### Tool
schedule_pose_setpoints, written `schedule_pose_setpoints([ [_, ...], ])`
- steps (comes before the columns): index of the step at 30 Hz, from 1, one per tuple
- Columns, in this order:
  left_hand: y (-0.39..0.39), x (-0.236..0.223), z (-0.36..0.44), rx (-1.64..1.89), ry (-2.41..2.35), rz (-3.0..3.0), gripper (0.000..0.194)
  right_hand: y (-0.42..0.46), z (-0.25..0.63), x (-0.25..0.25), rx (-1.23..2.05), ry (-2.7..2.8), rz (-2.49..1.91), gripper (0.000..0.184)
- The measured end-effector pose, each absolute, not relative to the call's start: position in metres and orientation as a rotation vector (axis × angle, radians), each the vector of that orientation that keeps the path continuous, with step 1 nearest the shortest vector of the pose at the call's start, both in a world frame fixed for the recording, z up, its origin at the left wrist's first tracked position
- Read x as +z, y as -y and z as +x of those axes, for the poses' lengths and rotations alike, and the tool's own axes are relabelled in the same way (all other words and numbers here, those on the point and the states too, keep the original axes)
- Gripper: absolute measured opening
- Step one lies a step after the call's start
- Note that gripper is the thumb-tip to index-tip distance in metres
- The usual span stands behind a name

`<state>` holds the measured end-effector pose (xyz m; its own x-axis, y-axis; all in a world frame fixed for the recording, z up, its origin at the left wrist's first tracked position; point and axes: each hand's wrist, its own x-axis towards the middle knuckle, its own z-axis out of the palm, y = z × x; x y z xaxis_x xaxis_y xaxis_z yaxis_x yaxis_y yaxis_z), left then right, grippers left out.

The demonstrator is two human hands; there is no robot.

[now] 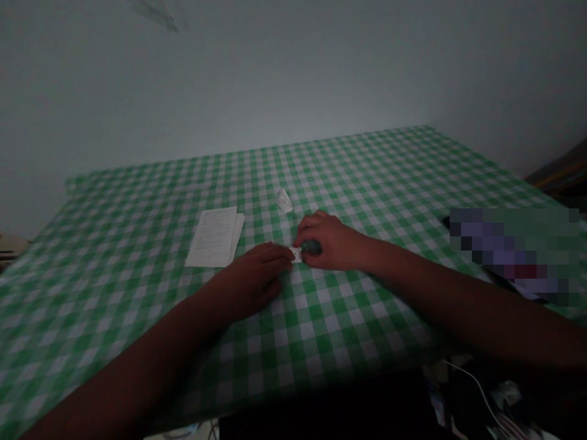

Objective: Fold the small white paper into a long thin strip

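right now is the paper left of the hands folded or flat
Flat: the paper lies spread on the checked tablecloth, a second sheet's edge showing beneath, no raised fold visible.

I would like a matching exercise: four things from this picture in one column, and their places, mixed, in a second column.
Things:
1. folded paper sheet
2. small white wrapper
3. dark green object
4. white cable

Places:
A. under the right hand
B. below the table's near edge, at the right
C. on the checked tablecloth, left of the left hand
D. on the cloth, beyond both hands

Pairs: 1-C, 2-D, 3-A, 4-B
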<state>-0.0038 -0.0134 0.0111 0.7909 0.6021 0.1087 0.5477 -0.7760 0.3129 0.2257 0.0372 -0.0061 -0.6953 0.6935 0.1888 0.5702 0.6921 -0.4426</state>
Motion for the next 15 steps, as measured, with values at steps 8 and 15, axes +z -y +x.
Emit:
schedule_pose_setpoints([
  [8,0.0167,0.0119,0.0003,0.302,-0.869,2.698,0.031,-0.0309,0.2177,-0.0067,0.501,2.526,-1.104,0.020],
  [15,0.0157,0.0104,-0.0008,0.295,-0.888,2.682,0.032,-0.0405,0.2151,-0.0123,0.568,2.474,-1.105,0.007],
])
